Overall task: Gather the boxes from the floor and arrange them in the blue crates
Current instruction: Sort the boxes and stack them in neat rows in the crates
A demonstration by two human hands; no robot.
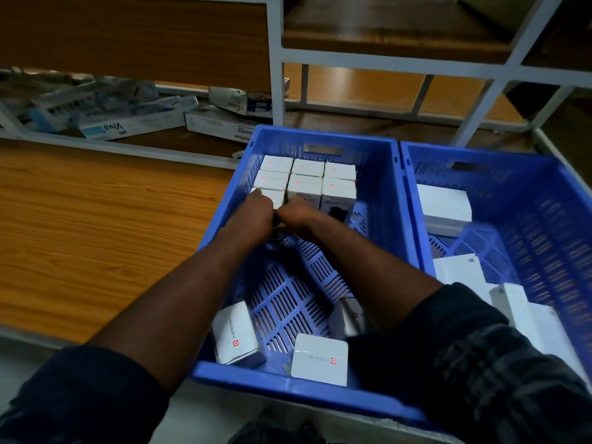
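Box (274,196) partly behind left hand (253,216), right hand (298,216); grips unclear.

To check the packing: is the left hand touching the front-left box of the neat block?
Touching. The head view shows the left hand gripping the front-left box, fingers over its top corner, no gap.

**Both hands together, reaching forward**

Reaching forward and down with both arms, converging into a narrow V. Holding left hand (256,210) and right hand (298,215) side by side, touching at the thumb side, backs up toward the camera. Pointing left fingers forward, one fingertip stretched ahead. Curling right fingers down and under, knuckles up. Cannot tell grip under either palm: blurred, hidden. Baring left forearm (179,283) and right forearm (368,264) to the elbow, with dark left sleeve (80,389) and checked right sleeve (480,363) pushed up.
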